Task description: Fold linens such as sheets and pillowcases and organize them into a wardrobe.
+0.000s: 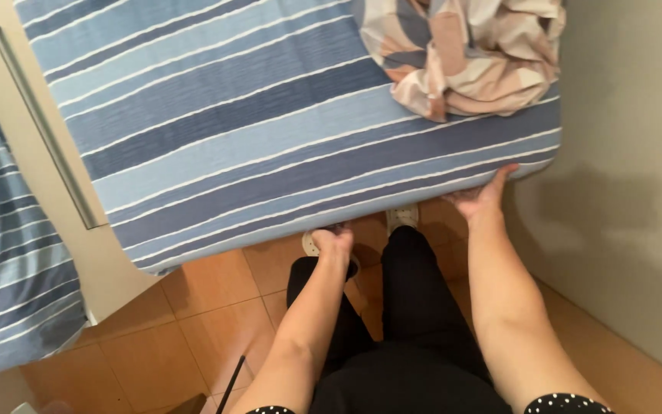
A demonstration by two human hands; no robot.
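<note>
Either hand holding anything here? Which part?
Both grip the striped sheet at the mattress foot edge: left hand curled under the lower edge near the middle, right hand under the edge by the right corner. Fingertips are hidden beneath.

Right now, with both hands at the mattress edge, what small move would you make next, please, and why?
Probably tuck the striped sheet further under near the left hand: its edge hangs visible there, while the right hand already grips the corner.

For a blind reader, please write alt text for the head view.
Two bare hands, left hand and right hand, grip the lower edge of a mattress covered in a blue striped sheet. A crumpled pink and beige cloth lies on it, above an orange tiled floor.
</note>
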